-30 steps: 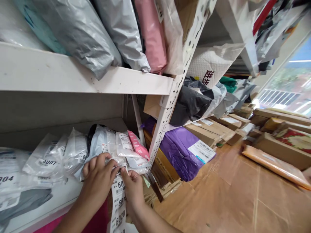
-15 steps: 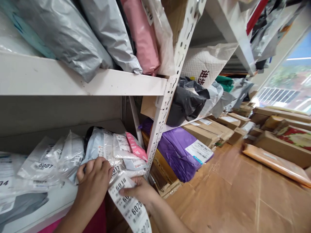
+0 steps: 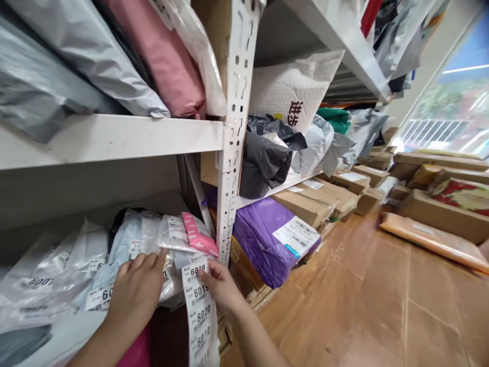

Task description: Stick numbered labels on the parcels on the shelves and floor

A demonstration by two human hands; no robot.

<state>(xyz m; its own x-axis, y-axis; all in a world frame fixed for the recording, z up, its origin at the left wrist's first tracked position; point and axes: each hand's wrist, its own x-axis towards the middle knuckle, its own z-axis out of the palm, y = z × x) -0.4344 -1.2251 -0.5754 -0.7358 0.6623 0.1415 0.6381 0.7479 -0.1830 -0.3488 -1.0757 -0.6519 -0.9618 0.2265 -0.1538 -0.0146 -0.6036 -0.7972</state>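
Note:
My right hand (image 3: pixel 223 288) pinches a hanging strip of white number labels (image 3: pixel 202 318) near its top, the thumb beside 6018. Below it the strip reads 6019, 6020 and 6010. My left hand (image 3: pixel 139 285) is closed over a clear plastic parcel (image 3: pixel 171 285) at the front of the lower shelf, its fingertips partly hidden. Just behind the hands lies a white parcel (image 3: pixel 170 232) with a pink packet (image 3: pixel 198 234) at its right side. Left of my left hand, a bag labelled 6007 (image 3: pixel 40 280) stands among other clear and pale-blue parcels.
A white perforated shelf post (image 3: pixel 231 153) rises right of the hands. The upper shelf edge (image 3: pixel 114 137) runs above them, with grey and pink parcels on it. Beyond the post are a purple parcel (image 3: pixel 263 239) and cardboard boxes (image 3: pixel 305 201). An orange parcel (image 3: pixel 431 239) lies at right.
The view has shifted to the right. My right hand has lifted the label strip so it hangs straighter, nearer the parcels. A white label is now visible left of my left hand.

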